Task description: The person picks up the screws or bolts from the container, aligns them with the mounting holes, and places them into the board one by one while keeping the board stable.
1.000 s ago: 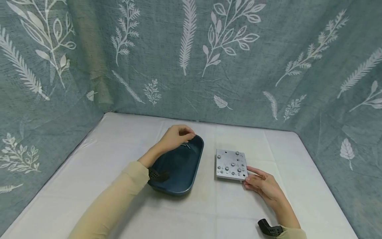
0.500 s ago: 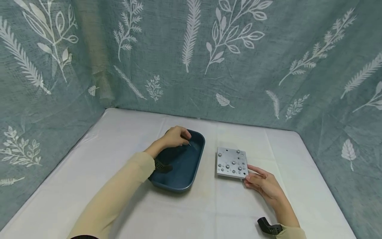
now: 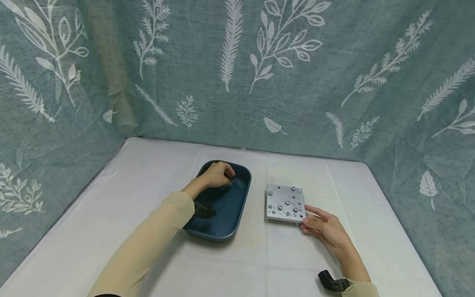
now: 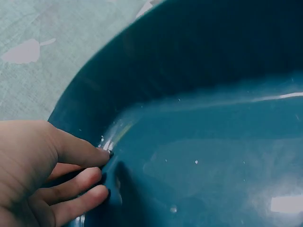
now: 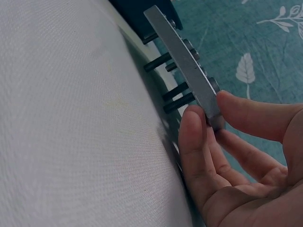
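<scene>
My left hand (image 3: 214,175) reaches into the far end of a dark blue tray (image 3: 222,225). Its thumb and fingertips pinch a small dark screw (image 3: 229,179), mostly covered by the fingers; in the left wrist view just a dark tip shows beyond them. On the right, a square silver metal plate (image 3: 285,199) has several bolts and small holes in its face. My right hand (image 3: 330,233) grips the plate's near right corner between thumb and fingers, holding it above the table. In the right wrist view, threaded bolt shanks (image 5: 177,103) stick out of its underside.
A white cloth covers the table (image 3: 241,272). Behind it and along both sides hangs a green curtain (image 3: 208,82) with white leaf prints. Each wrist wears a black camera mount; the left one (image 3: 204,210) hangs over the tray.
My left hand has dipped from the tray's far rim down into the tray, and a small dark screw now shows at its fingertips. The right hand and plate have stayed in place.
</scene>
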`<control>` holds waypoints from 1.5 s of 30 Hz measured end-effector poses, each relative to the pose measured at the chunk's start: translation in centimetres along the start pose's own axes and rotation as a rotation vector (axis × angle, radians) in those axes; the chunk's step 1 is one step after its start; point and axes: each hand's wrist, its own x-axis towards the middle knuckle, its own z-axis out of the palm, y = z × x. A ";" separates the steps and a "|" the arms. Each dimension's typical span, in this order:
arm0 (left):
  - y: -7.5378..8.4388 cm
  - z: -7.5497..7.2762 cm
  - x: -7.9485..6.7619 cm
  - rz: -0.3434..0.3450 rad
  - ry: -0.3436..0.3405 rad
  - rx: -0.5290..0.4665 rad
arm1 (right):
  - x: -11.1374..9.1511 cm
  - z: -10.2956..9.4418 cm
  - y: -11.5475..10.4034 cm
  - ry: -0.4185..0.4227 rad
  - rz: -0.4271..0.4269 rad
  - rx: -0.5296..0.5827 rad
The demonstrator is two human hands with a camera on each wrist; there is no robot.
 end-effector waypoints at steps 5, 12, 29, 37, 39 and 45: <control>-0.4 0.0 -0.1 0.005 0.011 0.016 | 0.2 0.0 0.1 0.010 0.001 -0.011; -0.8 0.1 -0.1 0.019 0.031 0.054 | 0.0 0.1 0.0 0.017 -0.010 -0.011; -0.3 0.5 0.7 0.133 -0.011 0.006 | 0.0 0.0 -0.3 0.025 -0.018 -0.009; -0.1 0.2 0.1 0.194 0.031 -0.096 | -0.1 -0.1 -0.3 0.024 -0.020 -0.013; -0.2 0.2 -0.2 0.199 0.054 -0.141 | -0.1 0.0 -0.1 0.018 -0.011 -0.012; 0.3 -0.3 -0.9 0.216 0.134 -0.355 | 0.0 0.0 0.1 0.009 -0.016 -0.025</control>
